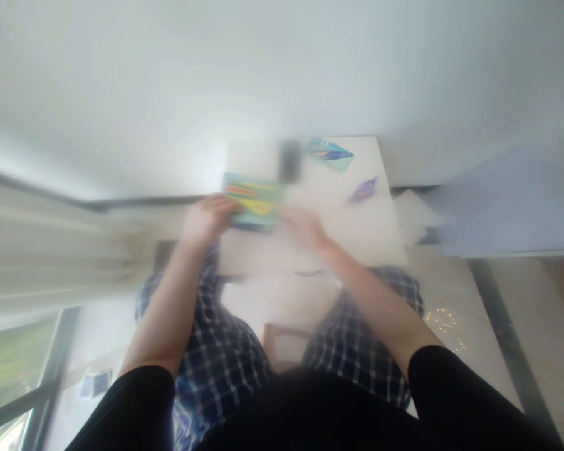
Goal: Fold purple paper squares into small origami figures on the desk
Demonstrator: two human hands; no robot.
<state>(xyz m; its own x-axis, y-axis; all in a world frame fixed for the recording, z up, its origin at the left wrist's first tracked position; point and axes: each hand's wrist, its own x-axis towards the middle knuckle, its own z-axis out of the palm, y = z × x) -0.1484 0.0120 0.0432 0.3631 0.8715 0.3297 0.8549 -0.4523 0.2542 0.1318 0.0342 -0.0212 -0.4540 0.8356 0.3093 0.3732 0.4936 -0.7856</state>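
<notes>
A flat, colourful card or packet point(256, 202), green and yellow with a red patch, is between my hands over the white table. My left hand point(210, 216) is closed on its left edge, with the thumb and fingers around it. Closed fingers of my right hand point(303, 224) pinch the right edge, though this hand is blurred. The print on the packet is too smeared to read. Just beyond its upper right corner is a blurred dark grey object point(290, 161) whose kind I cannot make out.
On the white table point(357, 241) are a blue and green printed packet point(331, 155) at the far right and a small purple piece point(364, 189) nearer. A pale wall point(282, 69) rises behind. A light grey-blue panel point(512, 200) stands to the right, a curtain point(42, 250) to the left.
</notes>
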